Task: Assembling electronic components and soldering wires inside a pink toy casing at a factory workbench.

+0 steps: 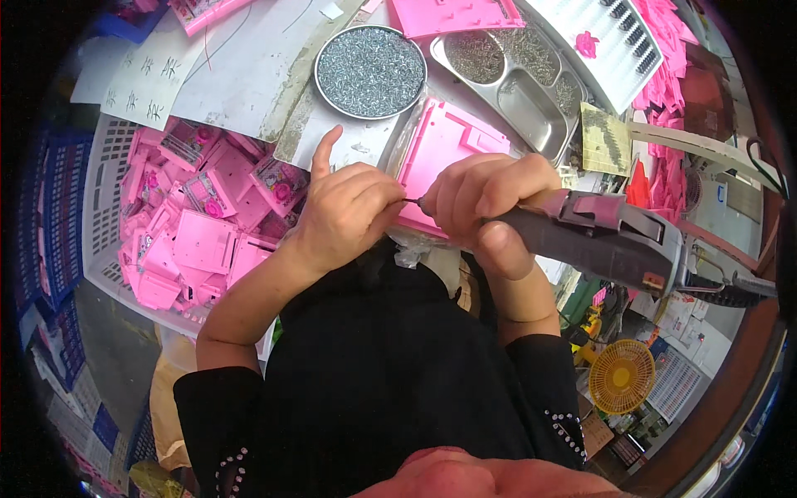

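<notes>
My right hand (502, 195) grips a dark grey electric screwdriver (594, 241), held sideways with its thin bit aimed left. At the bit's tip, the fingers of my left hand (344, 212) are pinched together, one finger raised. Whatever sits between them is too small to make out. Below and behind both hands lies a flat pink plastic panel (452, 137) with raised ridges, on clear plastic film. Beyond my left hand stands a round metal dish full of small silver screws (371, 72).
A steel compartment tray (529, 104) with darker small screws stands at the back right, beside a white rack (564, 37). To my left, a white plastic basket (101, 199) holds many pink parts (203, 241). A yellow fan (621, 376) is at lower right.
</notes>
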Tool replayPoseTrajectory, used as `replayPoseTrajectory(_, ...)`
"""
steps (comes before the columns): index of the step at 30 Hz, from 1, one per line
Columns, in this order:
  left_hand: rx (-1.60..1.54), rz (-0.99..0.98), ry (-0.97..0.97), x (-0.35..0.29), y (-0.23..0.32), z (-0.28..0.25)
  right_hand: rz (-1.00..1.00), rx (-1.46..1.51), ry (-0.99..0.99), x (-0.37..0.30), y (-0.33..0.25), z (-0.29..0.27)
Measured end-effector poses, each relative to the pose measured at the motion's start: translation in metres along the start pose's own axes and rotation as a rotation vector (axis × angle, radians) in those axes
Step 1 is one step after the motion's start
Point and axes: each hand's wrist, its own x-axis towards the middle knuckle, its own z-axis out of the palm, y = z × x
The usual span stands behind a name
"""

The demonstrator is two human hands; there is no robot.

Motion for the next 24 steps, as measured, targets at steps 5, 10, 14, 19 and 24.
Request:
replayPoseTrajectory(5,-0.097,0.077,-0.226,0.012,-0.003,-0.015,0.035,0.032,-0.009,-0.014,0.003,0.002)
replayPoseTrajectory(10,0.006,0.246,-0.350,0.030,-0.024,0.003,0.001,-0.129,-0.184,-0.026,0.023,-0.009)
replayPoseTrajectory(14,0.052,0.277,-0.339,0.029,-0.027,0.010,-0.128,-0.183,-0.181,-0.024,0.031,0.002)
replayPoseTrajectory(19,0.075,0.230,-0.290,0.018,-0.029,0.017,-0.239,-0.236,-0.274,-0.024,0.047,0.004)
replayPoseTrajectory(24,0.071,0.222,-0.323,0.028,-0.019,0.016,-0.117,-0.247,-0.266,-0.016,0.026,-0.022)
